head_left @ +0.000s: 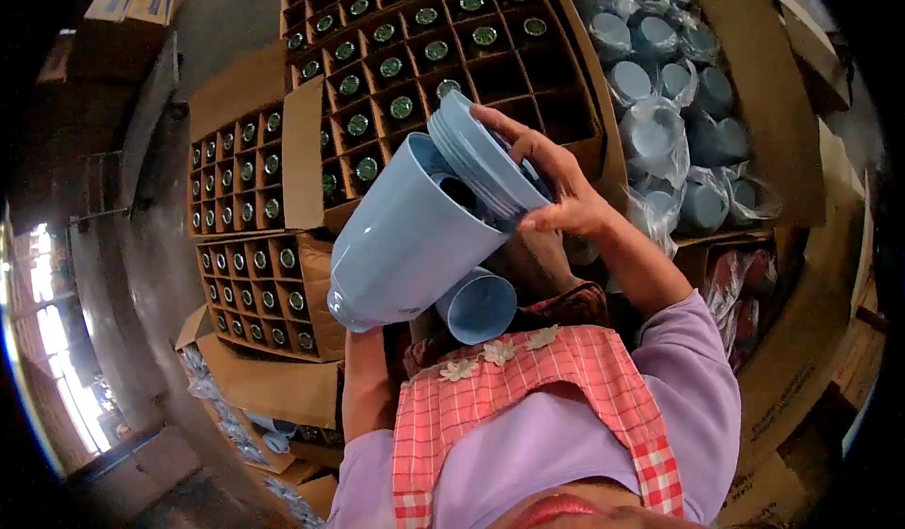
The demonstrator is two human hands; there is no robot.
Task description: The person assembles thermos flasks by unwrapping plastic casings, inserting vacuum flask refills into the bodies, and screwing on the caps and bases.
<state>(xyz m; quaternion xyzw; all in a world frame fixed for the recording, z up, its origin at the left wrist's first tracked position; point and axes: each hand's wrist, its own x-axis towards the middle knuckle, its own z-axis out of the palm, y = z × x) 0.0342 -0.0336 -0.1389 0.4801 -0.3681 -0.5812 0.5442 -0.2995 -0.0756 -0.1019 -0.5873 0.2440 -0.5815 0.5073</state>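
The right hand (pixel 568 192) was part-open, thumb and fingers pinching the ridged blue lid piece (pixel 488 163). This sat tilted at the mouth of the blue pitcher (pixel 405 237), unseated, the opening partly uncovered. The left hand's grip, hidden by the pitcher, could not be determined.

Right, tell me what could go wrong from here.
The lid is tilted at the tub's mouth, so it might slip if the right hand loosens. The tub leans too, so it could slide if its support, mostly hidden, gives. The cup close by might get knocked.
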